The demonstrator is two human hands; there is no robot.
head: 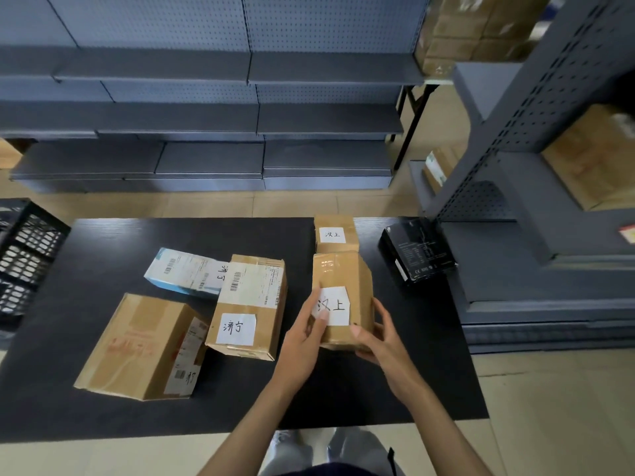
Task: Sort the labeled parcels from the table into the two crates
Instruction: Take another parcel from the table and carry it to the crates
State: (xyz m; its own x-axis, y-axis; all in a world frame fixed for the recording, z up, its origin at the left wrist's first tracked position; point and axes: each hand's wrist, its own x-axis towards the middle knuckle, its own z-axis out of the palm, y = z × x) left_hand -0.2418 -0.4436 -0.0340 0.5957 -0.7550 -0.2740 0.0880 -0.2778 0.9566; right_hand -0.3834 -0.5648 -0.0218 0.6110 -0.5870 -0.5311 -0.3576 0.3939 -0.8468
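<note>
Left hand point(307, 329), right hand point(372, 341): curled grip.

Dim, even indoor light; faint soft shadows on the black table point(103, 389). Wide-angle bending warps the shelves point(206, 118) at the edges. Overall slightly soft, blurry.

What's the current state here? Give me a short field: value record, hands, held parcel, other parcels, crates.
left hand: grips the held parcel's left side, thumb on its label
right hand: grips its right near corner
held parcel: brown box, label 汶上
same label: small brown box behind it
label 济宁: brown box; white-blue parcel
large brown box: near left, label unreadable
black box: far right, no handwritten label seen
crates: one black crate at left edge; second not in view
table: black
</note>
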